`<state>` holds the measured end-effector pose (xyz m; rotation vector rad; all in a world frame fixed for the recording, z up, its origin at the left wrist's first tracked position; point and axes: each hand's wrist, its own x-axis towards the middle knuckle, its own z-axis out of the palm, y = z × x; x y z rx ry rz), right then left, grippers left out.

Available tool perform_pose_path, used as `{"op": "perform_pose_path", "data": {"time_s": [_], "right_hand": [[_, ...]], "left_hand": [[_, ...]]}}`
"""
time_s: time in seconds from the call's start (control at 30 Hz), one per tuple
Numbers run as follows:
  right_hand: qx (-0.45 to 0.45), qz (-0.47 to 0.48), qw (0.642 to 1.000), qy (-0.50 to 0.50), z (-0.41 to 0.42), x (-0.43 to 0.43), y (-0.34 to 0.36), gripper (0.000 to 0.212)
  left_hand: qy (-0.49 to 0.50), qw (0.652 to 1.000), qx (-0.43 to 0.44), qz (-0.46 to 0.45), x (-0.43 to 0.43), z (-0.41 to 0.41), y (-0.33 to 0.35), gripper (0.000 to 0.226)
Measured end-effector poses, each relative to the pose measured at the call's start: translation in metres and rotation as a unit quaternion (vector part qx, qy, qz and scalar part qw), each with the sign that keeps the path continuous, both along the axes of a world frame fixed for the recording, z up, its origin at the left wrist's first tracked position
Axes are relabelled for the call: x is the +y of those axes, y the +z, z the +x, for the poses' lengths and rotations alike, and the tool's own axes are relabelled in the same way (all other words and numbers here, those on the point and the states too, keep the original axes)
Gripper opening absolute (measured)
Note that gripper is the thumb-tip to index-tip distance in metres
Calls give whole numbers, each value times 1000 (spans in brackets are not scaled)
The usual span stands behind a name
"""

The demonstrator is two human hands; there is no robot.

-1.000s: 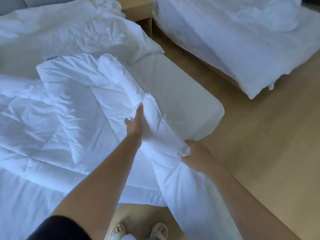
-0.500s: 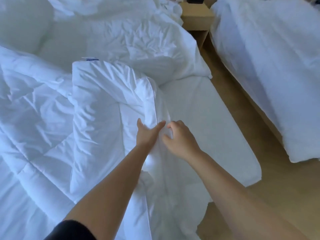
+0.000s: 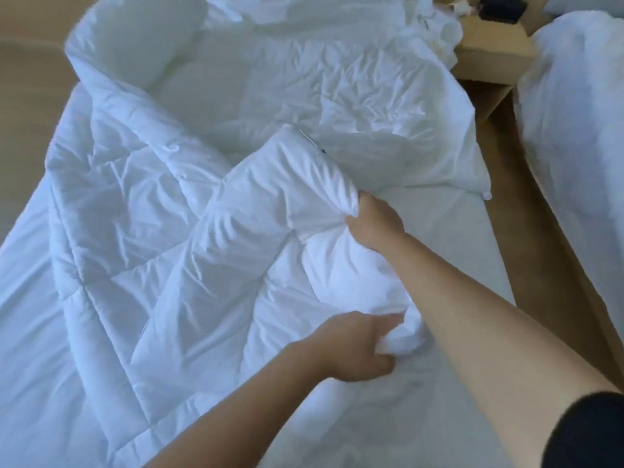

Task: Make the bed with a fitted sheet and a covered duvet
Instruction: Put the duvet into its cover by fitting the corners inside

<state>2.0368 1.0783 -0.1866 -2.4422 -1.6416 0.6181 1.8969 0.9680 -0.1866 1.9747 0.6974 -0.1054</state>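
Both hands have parted since half a second ago: the right hand (image 3: pixel 376 224) has gone farther up the bed, the left hand (image 3: pixel 354 346) has drawn back toward the body, and the fold they held together is now a bunched roll between them.

One quilted white duvet (image 3: pixel 135 231) lies across the bed, spread flat on the left and gathered into a thick ridge at the middle. Two hands hold it. The right hand's fingers are curled tight into the far end of the bunch, their tips buried in the cloth. The left hand's fingers (image 3: pixel 388 324) and thumb are clamped on a wad of the near end, which bulges out just past them.

To the right of the hands runs one bare strip of mattress (image 3: pixel 449 231). Beyond the duvet lie one crumpled white sheet (image 3: pixel 371 106) and one pillow (image 3: pixel 135 38). One wooden nightstand (image 3: pixel 493 59) stands between this bed and a second bed (image 3: pixel 574 130), with wooden floor (image 3: pixel 540 248) between them.
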Motion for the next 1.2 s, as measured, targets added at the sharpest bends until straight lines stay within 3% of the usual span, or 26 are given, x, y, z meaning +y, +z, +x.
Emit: {"op": "perform_pose_path", "data": {"time_s": [0.07,0.13,0.2,0.27,0.33,0.4,0.47,0.53,0.57,0.7,0.77,0.83,0.93,1.03,1.2], "right_hand": [[-17,37,999,-21,30,-31,-4,33],[-26,48,997,-48,68,-74,-1,28],[-32,51,994,-88,112,-119,3,24],[-48,63,989,-126,155,-167,7,24],[-55,70,979,-182,191,-218,10,26],[-54,40,968,-241,216,-264,10,32],[-43,17,960,-277,228,-304,4,32],[-25,14,948,-316,229,-332,-1,28],[-12,12,941,-338,228,-344,-5,31],[-21,-71,914,-399,233,-385,-11,70],[-73,-96,934,-338,238,-400,-10,90],[-54,-24,965,-255,242,-405,-2,95],[111,94,962,-231,253,-413,9,70],[351,16,877,-329,263,-438,11,50],[459,-38,810,-362,267,-455,-15,40]], "left_hand": [[158,986,-49,10,18,-6,16,53],[312,933,-108,144,45,-4,21,56],[350,898,-20,266,76,9,22,77],[293,906,158,261,100,24,11,110],[187,916,292,202,103,41,-14,129],[119,923,345,125,88,66,-41,124],[85,929,348,98,59,103,-62,89],[59,936,323,129,24,145,-75,43],[64,940,305,142,5,164,-79,32],[100,961,159,201,-60,230,-67,28],[50,967,71,239,-95,259,-49,26],[-47,967,-22,249,-141,284,-30,21],[-175,960,-113,184,-206,306,-18,18],[-275,931,-100,216,-236,311,-29,24],[-354,903,-114,215,-255,307,-49,28]]}}
